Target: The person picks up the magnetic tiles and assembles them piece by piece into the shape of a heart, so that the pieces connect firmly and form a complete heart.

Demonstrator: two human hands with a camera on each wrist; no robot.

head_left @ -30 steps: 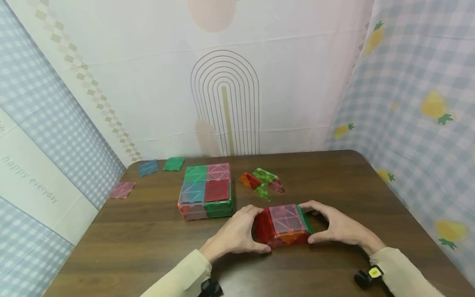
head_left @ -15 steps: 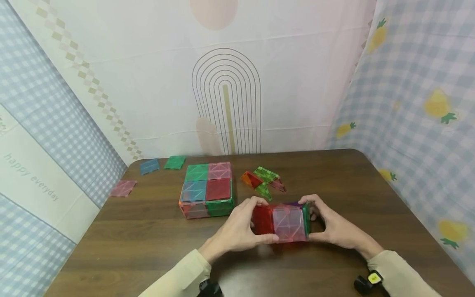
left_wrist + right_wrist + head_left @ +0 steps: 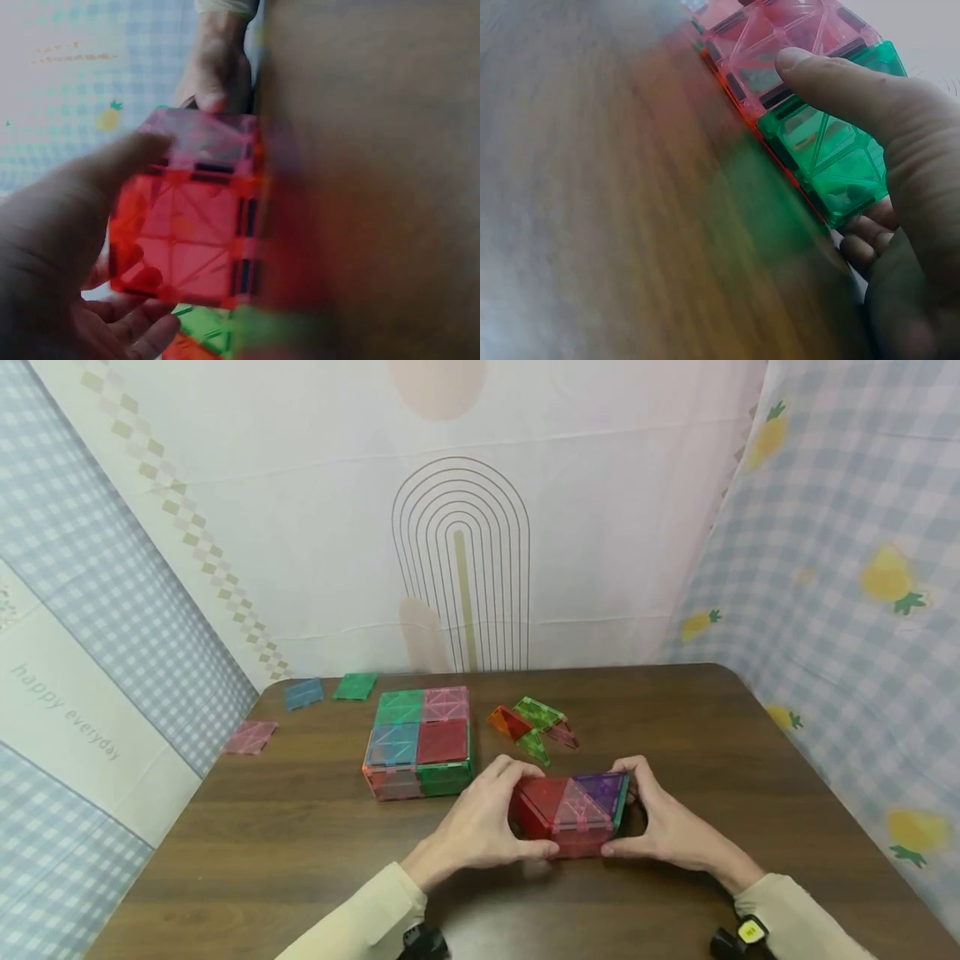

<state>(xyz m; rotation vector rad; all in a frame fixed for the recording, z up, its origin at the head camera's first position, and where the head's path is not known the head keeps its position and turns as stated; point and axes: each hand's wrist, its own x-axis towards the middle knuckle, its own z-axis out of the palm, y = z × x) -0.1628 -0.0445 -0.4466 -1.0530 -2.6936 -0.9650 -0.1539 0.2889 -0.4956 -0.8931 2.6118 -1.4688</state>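
A small box built of see-through magnetic tiles [image 3: 581, 842] is held near the middle of the wooden table. Red, pink and purple triangles form its top, and a pink tile faces front. My left hand [image 3: 487, 818] grips its left end, thumb on the near side and fingers behind. Filling the left wrist view, a red square tile [image 3: 202, 247] makes up that end. My right hand [image 3: 663, 831] grips the other end, where a green square tile [image 3: 829, 154] shows in the right wrist view. There the thumb lies across the pink tile [image 3: 754, 49].
A larger, flat box of magnetic tiles [image 3: 442, 743] stands left of the hands. Loose triangle tiles [image 3: 536, 714] lie behind the held box. Pink [image 3: 251, 737], blue [image 3: 303, 694] and green [image 3: 355, 686] square tiles lie at the back left, near the curtain [image 3: 337, 568].
Both hands have turned the small box toward me, so its pink square went from the top to the front and the triangle side came up. The other tiles stayed put.
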